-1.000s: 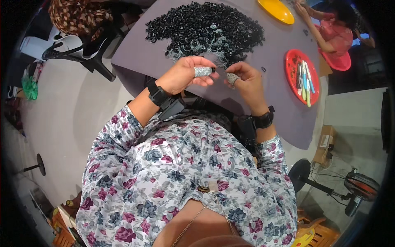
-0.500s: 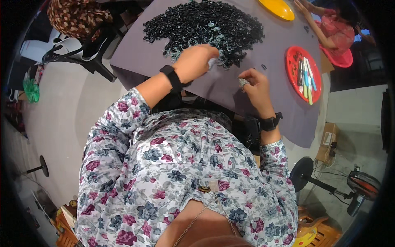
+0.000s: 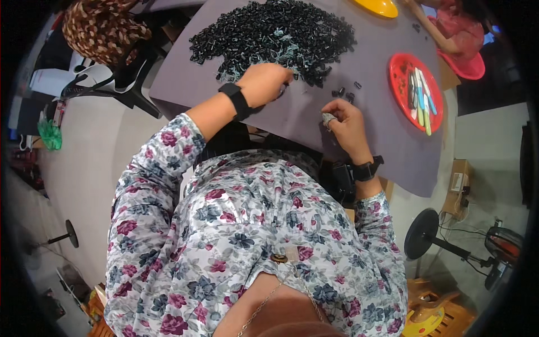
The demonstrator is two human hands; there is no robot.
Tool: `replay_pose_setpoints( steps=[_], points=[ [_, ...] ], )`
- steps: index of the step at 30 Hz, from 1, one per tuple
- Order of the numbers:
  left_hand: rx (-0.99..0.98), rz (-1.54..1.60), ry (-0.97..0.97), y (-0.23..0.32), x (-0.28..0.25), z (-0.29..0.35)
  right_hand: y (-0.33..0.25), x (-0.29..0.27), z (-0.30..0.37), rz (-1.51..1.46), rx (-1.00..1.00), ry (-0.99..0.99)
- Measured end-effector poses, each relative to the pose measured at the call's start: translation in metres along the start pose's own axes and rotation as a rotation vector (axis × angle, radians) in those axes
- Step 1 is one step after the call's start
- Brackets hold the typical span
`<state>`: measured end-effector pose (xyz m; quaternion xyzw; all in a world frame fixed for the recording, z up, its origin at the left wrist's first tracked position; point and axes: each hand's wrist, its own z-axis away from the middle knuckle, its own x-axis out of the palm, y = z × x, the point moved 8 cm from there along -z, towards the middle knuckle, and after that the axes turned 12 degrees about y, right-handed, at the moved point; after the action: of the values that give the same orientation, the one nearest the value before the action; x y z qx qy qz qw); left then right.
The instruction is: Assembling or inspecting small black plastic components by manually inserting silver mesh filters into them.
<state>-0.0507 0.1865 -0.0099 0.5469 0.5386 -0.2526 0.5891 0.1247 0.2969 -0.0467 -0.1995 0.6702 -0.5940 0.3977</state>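
Black parts point(image 3: 275, 33) under left hand point(image 3: 264, 84).

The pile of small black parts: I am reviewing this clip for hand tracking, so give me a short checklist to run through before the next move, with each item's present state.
1. Left hand is at the near edge of the pile of small black parts: ok.
2. Left hand has a part gripped: cannot tell, the fingers are curled out of sight.
3. Right hand is down on the grey table, apart from the pile: ok.
4. Right hand's fingers are free of any part: cannot tell; something pale sits at a fingertip.
5. A few loose black parts lie just beyond the right hand: ok.
6. Red plate with coloured sticks is clear of both hands: ok.
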Motion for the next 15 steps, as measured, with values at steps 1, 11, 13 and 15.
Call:
replay_pose_setpoints(
  steps=[1,11,13,15],
  points=[
    [-0.013,-0.004,0.003,-0.005,-0.004,0.003,-0.002,0.001,0.000,0.002,-0.009,-0.001],
    [0.162,0.117,0.162,0.035,-0.003,-0.024,-0.007,-0.001,0.000,0.001,-0.049,0.046],
    [0.195,0.123,0.198,0.038,0.006,-0.041,-0.011,0.003,0.001,0.029,-0.055,0.055],
    [0.160,0.054,0.118,0.038,0.019,-0.057,-0.011,0.005,0.002,0.044,-0.073,0.068]
  ],
)
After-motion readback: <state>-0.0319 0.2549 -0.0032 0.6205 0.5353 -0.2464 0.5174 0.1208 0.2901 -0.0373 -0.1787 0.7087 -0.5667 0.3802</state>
